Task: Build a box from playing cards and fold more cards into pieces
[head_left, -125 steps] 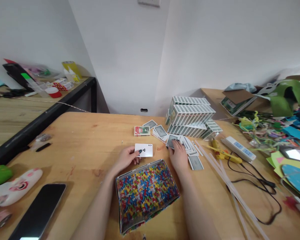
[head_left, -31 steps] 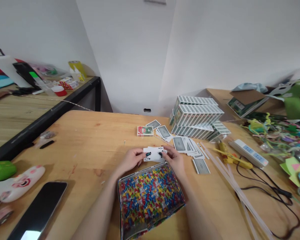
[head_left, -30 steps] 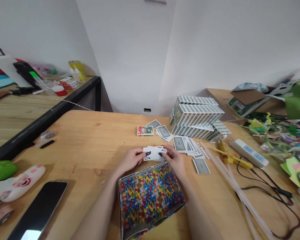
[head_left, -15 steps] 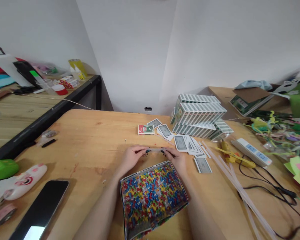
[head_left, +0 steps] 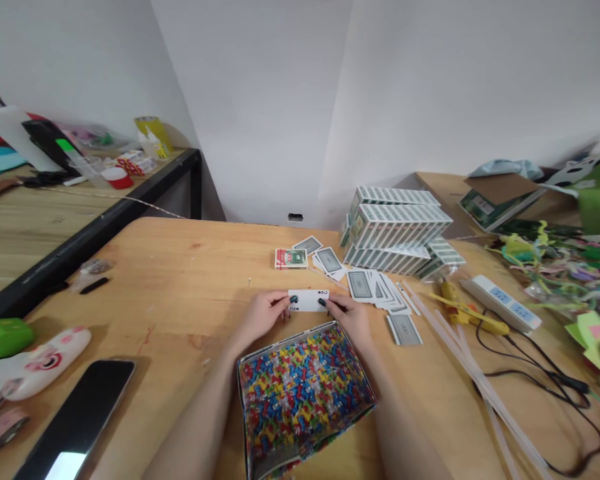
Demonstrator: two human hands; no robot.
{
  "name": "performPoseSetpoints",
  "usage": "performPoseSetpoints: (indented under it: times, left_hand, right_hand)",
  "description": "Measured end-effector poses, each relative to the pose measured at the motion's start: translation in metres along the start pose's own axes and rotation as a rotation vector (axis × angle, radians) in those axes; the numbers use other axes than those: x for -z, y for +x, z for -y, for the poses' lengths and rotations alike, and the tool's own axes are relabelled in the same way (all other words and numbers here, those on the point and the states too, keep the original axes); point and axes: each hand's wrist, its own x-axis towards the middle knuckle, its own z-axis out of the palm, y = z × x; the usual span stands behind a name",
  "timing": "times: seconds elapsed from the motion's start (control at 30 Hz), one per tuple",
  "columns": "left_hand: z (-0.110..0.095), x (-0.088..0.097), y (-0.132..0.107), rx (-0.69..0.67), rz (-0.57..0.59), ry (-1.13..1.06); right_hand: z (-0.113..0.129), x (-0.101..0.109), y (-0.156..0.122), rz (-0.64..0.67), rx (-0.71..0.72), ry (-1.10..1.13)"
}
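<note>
My left hand and my right hand pinch the two short ends of playing cards, held face toward me just above the wooden table; the front card is a black two. Directly in front of my wrists lies a box covered in a bright multicoloured pattern. To the right of my right hand, several face-down cards are fanned on the table. A red card pack lies beyond the held cards.
Stacked green-and-white card packs stand behind the fan. Glue sticks, a yellow glue gun, a power strip and black cable lie right. A phone, a white-pink mask and a green object lie left.
Four seconds ago my left hand held a single ace while my right reached into the fan. Both hands then took hold of the cards, tipped them flat, and now show the two facing me.
</note>
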Motion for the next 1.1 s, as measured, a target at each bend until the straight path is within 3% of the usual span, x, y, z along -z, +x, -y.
performPoseSetpoints:
  times: [0.17, 0.47, 1.1]
  left_hand:
    - [0.000, 0.000, -0.001, 0.032, 0.040, -0.044]
    - [-0.010, -0.001, -0.003, 0.058, 0.032, -0.032]
    - [0.005, -0.005, 0.003, 0.070, 0.007, -0.156]
  right_hand:
    - [0.005, -0.002, 0.001, 0.063, -0.113, 0.195]
    - [0.006, -0.008, 0.003, 0.044, -0.197, 0.442]
    - [0.004, -0.011, 0.003, -0.041, -0.309, 0.488]
